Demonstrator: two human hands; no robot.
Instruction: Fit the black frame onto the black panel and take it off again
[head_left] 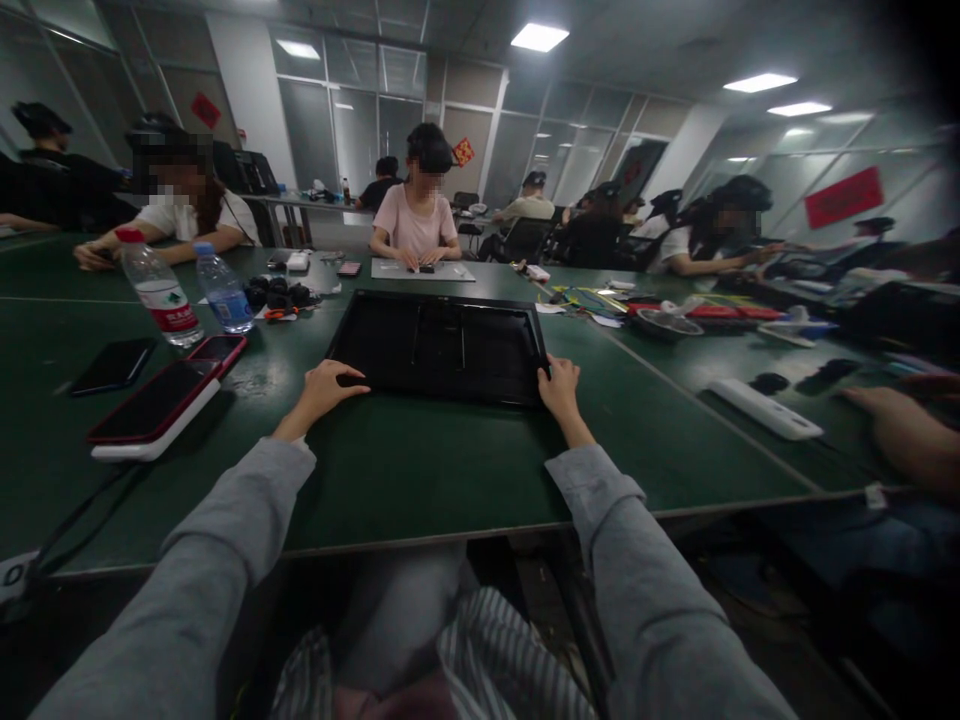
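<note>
A shallow black rectangular tray (495, 345) with a raised rim lies in front of me on the green table, two thin upright strips crossing its middle. My left hand (326, 388) pinches its near left corner, thumb along the front edge and index finger over the rim. At the near right corner, my right hand (561, 385) grips the side rim, its fingers curled and partly hidden behind the edge.
On the left are a red-capped bottle (161, 290), a blue-capped bottle (223, 290), a red-edged phone (154, 400) on a white block, and a dark phone (112, 366). To the right, a white power bank (765, 408) lies near another person's hand (911, 425). Someone in pink (415, 222) sits opposite.
</note>
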